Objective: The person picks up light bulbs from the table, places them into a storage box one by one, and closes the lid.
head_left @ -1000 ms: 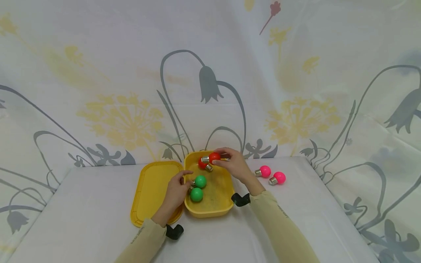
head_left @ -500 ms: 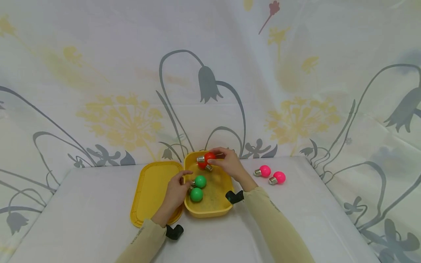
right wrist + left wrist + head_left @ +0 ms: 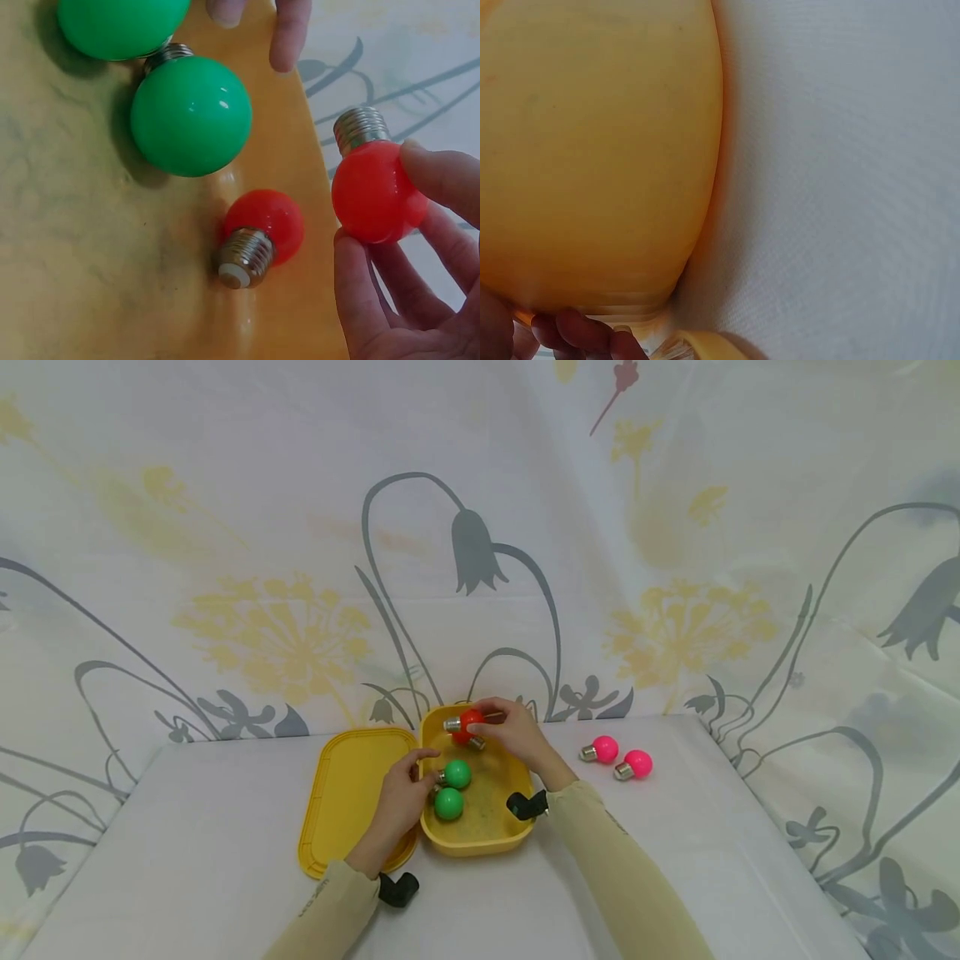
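My right hand (image 3: 517,734) holds a red light bulb (image 3: 379,191) by its round globe, thumb on one side and fingers on the other. The bulb's metal screw base points left, over the far end of a yellow plastic box (image 3: 495,845). Below it in the box lies a second red bulb (image 3: 266,221). Two green bulbs (image 3: 457,774) lie along the box's left side, close together. My left hand (image 3: 402,793) grips the box's left wall, with fingertips over the rim beside the green bulbs; other fingers (image 3: 585,330) show against the outer side in the left wrist view.
A flat yellow lid (image 3: 348,793) lies left of the box, partly under my left hand and wrist. Two pink bulbs (image 3: 604,750) lie on the white tablecloth (image 3: 712,860) to the right. A flower-printed curtain (image 3: 480,635) hangs behind the table's far edge.
My right hand has moved a little left with the red bulb, which now overlaps the red bulb in the box. The left hand stays at the box's wall.
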